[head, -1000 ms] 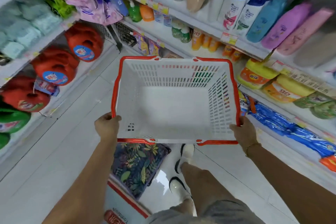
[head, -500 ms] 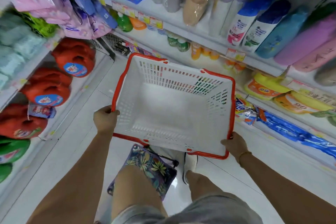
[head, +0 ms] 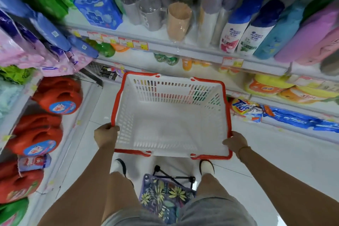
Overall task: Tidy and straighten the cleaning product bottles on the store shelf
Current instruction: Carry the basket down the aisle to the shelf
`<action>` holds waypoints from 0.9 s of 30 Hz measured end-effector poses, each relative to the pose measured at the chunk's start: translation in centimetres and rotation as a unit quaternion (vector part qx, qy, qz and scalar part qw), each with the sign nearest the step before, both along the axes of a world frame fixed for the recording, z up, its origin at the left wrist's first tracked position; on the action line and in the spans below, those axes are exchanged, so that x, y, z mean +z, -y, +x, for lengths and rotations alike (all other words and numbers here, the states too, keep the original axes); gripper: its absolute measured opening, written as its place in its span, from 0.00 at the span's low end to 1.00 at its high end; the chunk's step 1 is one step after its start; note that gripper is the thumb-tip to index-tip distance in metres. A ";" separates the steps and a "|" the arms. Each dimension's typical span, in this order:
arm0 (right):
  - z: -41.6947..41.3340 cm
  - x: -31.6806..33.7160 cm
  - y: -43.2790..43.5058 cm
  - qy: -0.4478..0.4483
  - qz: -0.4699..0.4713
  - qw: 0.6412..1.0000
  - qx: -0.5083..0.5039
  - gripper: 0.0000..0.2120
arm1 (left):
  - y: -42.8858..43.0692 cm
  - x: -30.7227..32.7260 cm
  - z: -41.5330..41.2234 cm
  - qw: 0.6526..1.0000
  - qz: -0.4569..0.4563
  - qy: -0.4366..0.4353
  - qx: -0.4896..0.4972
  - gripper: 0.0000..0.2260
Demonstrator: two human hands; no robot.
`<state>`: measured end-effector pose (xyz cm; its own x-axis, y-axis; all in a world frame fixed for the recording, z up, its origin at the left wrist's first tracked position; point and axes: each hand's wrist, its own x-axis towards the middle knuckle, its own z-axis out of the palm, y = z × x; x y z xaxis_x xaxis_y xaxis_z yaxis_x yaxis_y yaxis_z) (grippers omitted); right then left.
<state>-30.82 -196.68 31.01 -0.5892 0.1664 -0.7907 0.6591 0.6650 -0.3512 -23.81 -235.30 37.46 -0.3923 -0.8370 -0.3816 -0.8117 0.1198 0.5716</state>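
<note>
The empty basket point(head: 170, 126) is held level at frame centre, left grip point(head: 106, 135) and right grip point(head: 235, 142) each clamped on its rim, presumably for collecting the red detergent bottles point(head: 58, 95) at left.

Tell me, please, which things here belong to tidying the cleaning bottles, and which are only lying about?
Job in hand: red detergent jugs on the left shelf; white basket, its red rim gripped by left hand and right hand.
Lying about: shampoo bottles; beige cup; Tide packet; floral bag on the floor.
</note>
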 end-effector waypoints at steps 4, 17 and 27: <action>-0.1 -1.2 3.0 -0.016 0.021 0.999 -0.043 0.19 | 3.1 -2.8 -2.1 0.999 0.029 0.003 -0.021 0.04; 4.1 -13.1 9.7 -0.007 0.091 0.991 -0.100 0.17 | 10.9 -16.8 -3.5 0.989 0.088 0.018 -0.114 0.10; 5.5 -29.2 8.1 0.026 0.113 0.991 -0.073 0.11 | 9.4 -34.6 -1.5 0.983 0.107 0.065 -0.132 0.04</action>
